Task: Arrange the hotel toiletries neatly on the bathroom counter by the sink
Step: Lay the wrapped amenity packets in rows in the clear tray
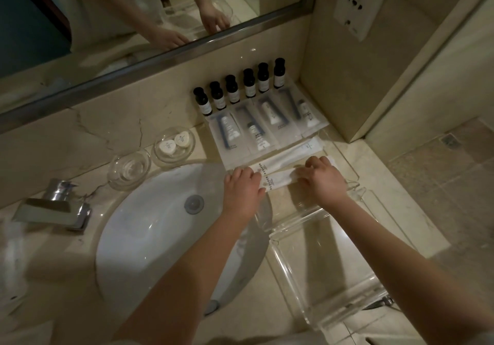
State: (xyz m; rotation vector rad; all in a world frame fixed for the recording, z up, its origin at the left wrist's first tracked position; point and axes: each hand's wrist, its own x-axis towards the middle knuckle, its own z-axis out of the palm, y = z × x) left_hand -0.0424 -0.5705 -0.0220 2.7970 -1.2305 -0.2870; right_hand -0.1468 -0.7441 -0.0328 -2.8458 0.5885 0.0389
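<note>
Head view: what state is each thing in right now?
Bottles: six upright, capped, in a row.
Dental packets: four, lying flat.
Long sachets: flat, side by side.
Left hand: grips sachets' left end.
Right hand: grips their right end.
Soap dish: holds two soaps.
Tap: off.
Sink: empty.
Acrylic tray: empty.

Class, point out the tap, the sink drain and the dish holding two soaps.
Tap (49,208): head view, on spout.
Sink drain (194,203): head view, plug centre.
Soap dish (173,164): head view, front rim.

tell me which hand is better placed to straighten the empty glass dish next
Probably left. The left hand, on the white packet, is nearest the empty glass dish; the right hand sits farther off, beyond it.
</note>
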